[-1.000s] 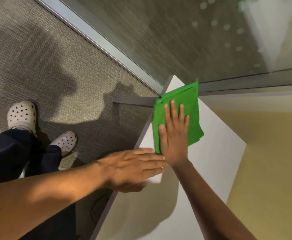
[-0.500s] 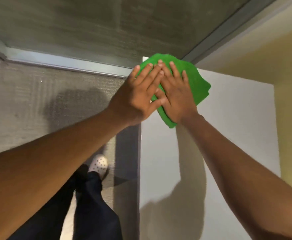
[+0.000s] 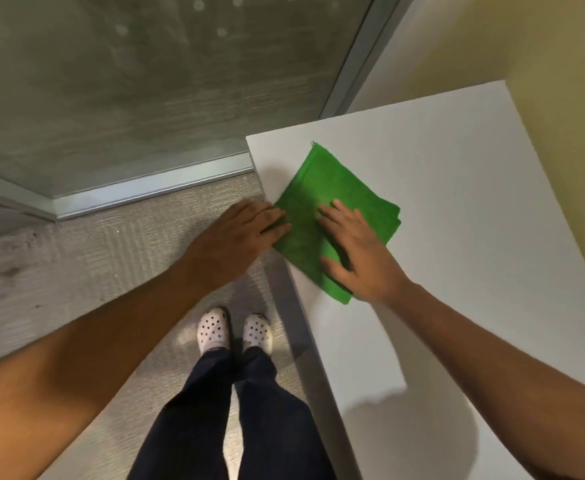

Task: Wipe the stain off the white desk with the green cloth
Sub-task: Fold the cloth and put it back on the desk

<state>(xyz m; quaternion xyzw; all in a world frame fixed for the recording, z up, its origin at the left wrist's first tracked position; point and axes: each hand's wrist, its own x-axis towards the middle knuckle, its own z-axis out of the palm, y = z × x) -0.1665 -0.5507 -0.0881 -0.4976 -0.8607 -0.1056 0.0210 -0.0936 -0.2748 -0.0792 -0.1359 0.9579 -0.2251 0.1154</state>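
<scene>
Grey carpet (image 3: pixel 111 265) and a glass wall (image 3: pixel 145 81) fill the left of the view, and a yellow wall (image 3: pixel 561 98) stands at 2 o'clock. Between them a white desk (image 3: pixel 474 237) is seen from above, its near-left corner at about 12 o'clock from the person's shoes (image 3: pixel 234 330).

On that corner the green cloth (image 3: pixel 322 188) is laid flat and folded, one edge hanging slightly past the desk's left edge. The right hand (image 3: pixel 357 251) is pressed palm-down on the cloth's lower part, fingers spread and flat, nothing gripped. The left hand (image 3: pixel 239 237) is held at 9 o'clock of the cloth, fingers straight and close together, their tips resting on the cloth's left edge; no pinch can be seen.

Wiping is judged to be under way. No stain can be made out on the bare desk around the cloth, so the mark is either under the cloth or already gone; which cannot be told. If any remains, more passes with pressure are needed, and the cloth should be lifted to check.

Hidden parts: the desk under the cloth and hands, the desk's far right end cut off by the frame, and its lower area dimmed by a shadow (image 3: pixel 405 441). The left hand is somewhat blurred.
</scene>
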